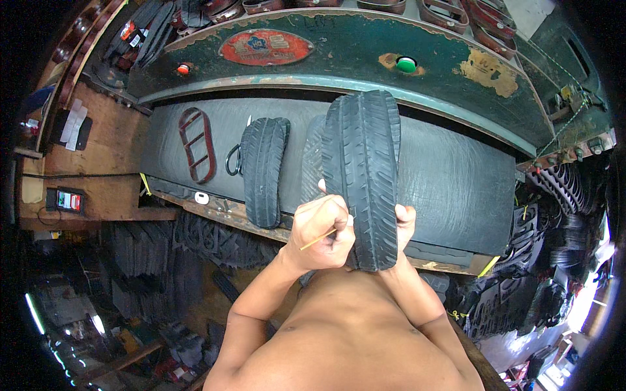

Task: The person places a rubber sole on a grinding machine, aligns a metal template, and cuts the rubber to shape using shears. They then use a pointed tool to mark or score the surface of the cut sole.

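Observation:
A long black piece of tyre tread (360, 176) with rounded ends stands up in front of me over the machine bed's near edge. My right hand (405, 225) grips its right edge near the lower end; most of its fingers are behind the rubber. My left hand (321, 229) is closed at the left edge of the piece, a thin yellow stick (317, 240) poking out of its fist. Left of them, a sole-shaped tread piece (265, 171) lies on the bed. A further patterned black piece (313, 153) is partly hidden behind the held one.
On the dark bed (456, 176) lie a red sole-shaped cutting die (197, 144) and black-handled scissors (234, 159). The green press beam (352, 45), with a green button (406, 64) and a red button (184, 68), crosses the far side. Cut rubber sheets (137, 260) hang below.

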The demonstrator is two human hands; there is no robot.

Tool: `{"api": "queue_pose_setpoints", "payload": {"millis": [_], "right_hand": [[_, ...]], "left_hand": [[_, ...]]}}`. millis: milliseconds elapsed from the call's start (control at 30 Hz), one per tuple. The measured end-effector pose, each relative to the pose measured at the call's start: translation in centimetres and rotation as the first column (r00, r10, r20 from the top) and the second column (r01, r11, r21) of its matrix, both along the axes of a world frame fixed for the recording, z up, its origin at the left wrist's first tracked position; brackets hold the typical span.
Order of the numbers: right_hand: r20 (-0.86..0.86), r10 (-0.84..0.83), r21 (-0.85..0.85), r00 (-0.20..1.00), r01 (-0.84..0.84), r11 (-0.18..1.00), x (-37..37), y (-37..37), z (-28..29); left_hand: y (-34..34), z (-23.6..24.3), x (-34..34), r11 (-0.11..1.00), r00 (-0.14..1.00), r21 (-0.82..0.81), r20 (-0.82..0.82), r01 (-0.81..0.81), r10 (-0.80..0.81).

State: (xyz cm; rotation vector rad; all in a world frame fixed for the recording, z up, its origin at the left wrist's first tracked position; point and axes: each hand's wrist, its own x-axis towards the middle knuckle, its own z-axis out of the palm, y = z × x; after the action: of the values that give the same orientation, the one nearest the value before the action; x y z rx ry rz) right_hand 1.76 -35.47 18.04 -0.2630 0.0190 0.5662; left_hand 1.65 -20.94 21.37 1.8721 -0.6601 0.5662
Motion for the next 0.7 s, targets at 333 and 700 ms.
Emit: {"api": "queue_pose_setpoints", "payload": {"millis": [333, 700], "right_hand": [[-0.066, 0.016, -0.009, 0.998, -0.017, 1.0, -0.1, -0.1, -1.2], [0.005, -0.042, 0.02, 0.999, 0.041, 0.999, 0.5, 0.0, -0.5]], "left_hand": [[0.0, -0.4, 0.3, 0.999, 0.998, 0.011, -0.057, -0.038, 0.038], [-0.3, -0.6, 0.8, 0.999, 0.998, -0.007, 0.023, 0.052, -0.052]]}}
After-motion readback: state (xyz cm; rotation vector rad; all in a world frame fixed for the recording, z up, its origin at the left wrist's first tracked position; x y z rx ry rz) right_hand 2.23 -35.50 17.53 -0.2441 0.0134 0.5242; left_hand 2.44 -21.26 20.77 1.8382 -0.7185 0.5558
